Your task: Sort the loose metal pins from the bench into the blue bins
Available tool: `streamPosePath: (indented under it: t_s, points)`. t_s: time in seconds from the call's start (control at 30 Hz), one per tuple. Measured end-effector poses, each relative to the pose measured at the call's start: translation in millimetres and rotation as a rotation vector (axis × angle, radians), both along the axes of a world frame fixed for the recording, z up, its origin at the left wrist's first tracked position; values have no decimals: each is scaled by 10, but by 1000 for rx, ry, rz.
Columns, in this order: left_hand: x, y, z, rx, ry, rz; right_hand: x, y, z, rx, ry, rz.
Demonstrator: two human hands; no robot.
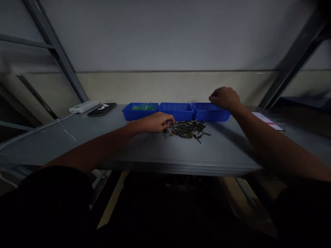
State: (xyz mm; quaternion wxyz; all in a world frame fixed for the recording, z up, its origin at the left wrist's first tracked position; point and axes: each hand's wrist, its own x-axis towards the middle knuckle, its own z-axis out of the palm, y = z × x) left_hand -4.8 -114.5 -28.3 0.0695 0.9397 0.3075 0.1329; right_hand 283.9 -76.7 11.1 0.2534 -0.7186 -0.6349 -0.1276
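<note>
Dark sleeves [51, 199] frame the foreground as a person reaches both bare forearms across a gray table [144, 148] in a dimly lit workspace. A loose pile of small metal pieces [187, 130], dark and silvery with brassy glints, lies on the tabletop just in front of a row of blue bins. The person's left hand [161, 122] is at the pile's left edge, its fingers curled inward; whether they grip a piece cannot be told. To the right, near the table's edge, lies a white sheet [262, 119] with a pinkish-red stripe.

Behind the pile, three bins sit side by side: the left bin [139, 116] holds translucent green items [143, 106], with the middle bin [176, 115] and the right bin [212, 116] beside it. The right hand [224, 98] is raised above the right bin, fingers bent toward the palm; what, if anything, it holds is too dark to make out.

At far left, white earbuds [102, 107] rest on a dark phone [111, 108], next to a white boxy device [84, 106] with a pale cable [66, 117] near it. A two-tone wall [168, 34] rises behind, between slanting metal posts [64, 65].
</note>
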Motion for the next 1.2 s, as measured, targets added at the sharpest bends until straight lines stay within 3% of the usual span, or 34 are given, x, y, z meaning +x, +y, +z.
streamPosePath:
  t_s: [0.17,0.33,0.47,0.8,1.2]
  points:
    - [9,37,-30,46,-7,-9,-188,-118,9,68,-31,162]
    - [38,46,-21,170,-101,7,-650,-411,-128,99,-131,560]
    - [65,29,-2,216,-155,50,-885,-571,-274,44,-166,727]
    - [72,31,-9,238,-275,56,-861,-549,-332,49,-145,788]
    - [67,61,-30,233,-335,146,-864,-533,-325,58,-146,669]
